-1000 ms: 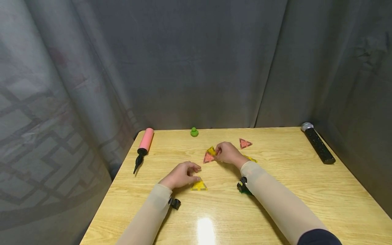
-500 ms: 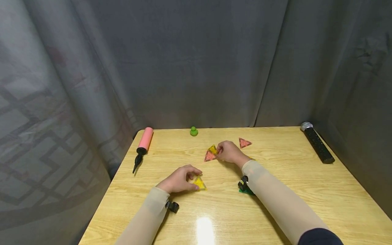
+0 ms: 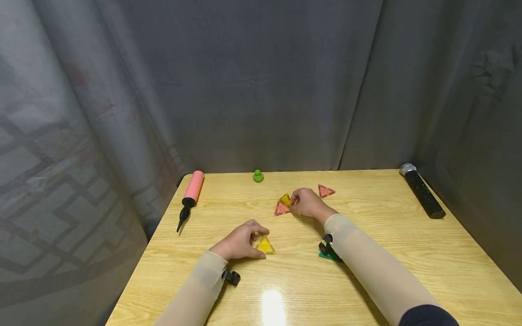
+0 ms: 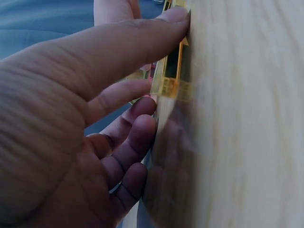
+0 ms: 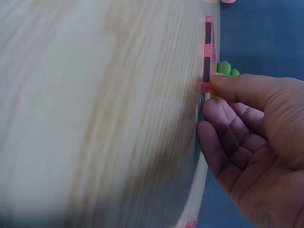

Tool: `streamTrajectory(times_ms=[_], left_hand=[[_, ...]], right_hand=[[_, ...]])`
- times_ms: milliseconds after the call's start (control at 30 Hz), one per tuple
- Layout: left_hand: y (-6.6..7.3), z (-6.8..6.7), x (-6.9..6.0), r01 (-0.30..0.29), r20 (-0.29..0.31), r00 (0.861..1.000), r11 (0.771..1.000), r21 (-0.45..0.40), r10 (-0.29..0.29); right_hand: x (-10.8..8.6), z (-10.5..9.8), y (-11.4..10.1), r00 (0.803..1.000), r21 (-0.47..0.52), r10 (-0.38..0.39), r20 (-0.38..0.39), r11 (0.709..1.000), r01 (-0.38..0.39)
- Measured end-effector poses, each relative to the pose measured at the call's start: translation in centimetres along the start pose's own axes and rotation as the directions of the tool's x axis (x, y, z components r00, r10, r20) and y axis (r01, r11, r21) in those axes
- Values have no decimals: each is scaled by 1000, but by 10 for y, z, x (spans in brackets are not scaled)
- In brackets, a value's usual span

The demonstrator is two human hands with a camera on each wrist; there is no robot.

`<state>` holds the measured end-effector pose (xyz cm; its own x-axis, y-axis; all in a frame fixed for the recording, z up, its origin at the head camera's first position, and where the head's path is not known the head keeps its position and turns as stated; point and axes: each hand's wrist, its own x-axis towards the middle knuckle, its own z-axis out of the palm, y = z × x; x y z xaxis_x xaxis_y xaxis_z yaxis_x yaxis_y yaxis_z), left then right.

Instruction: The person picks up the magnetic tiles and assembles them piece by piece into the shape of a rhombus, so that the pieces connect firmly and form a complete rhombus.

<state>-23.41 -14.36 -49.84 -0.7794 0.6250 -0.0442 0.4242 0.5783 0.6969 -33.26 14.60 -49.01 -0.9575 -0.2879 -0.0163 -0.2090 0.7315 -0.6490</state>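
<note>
My left hand (image 3: 239,242) spans a yellow translucent triangle tile (image 3: 266,245) lying on the table, thumb at its near corner and index finger at its far corner. In the left wrist view, the thumb and index finger pinch that tile (image 4: 171,76) at its edges. Farther back, my right hand (image 3: 308,203) pinches a second yellow triangle tile (image 3: 286,199) between thumb and fingers. A pink triangle tile (image 3: 282,208) lies against its near side, flat on the table. From the right wrist, the pink tile (image 5: 208,52) appears edge-on beside the thumb, and the yellow one is mostly hidden.
Another pink triangle tile (image 3: 326,191) lies behind the right hand. A green tile (image 3: 329,256) is partly under the right forearm. Around the table (image 3: 367,217) edges are a pink hand pump (image 3: 193,186), a small green toy (image 3: 258,176) and a black microphone (image 3: 424,192).
My left hand has shifted its thumb to the near corner of the yellow tile. The right hand has moved slightly rightward, and the yellow and pink tiles there shifted with it.
</note>
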Motion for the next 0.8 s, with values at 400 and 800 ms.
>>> streamTrajectory(times_ms=[400,800], left_hand=[[-3,2,2,26,-11,1000,999,40,-26],[0,2,3,38,-5,999,998,48,-38]], right_hand=[[-1,-1,-3,1000,15,12,8,1000,-12],[-1,0,-1,999,6,30,13,1000,-30]])
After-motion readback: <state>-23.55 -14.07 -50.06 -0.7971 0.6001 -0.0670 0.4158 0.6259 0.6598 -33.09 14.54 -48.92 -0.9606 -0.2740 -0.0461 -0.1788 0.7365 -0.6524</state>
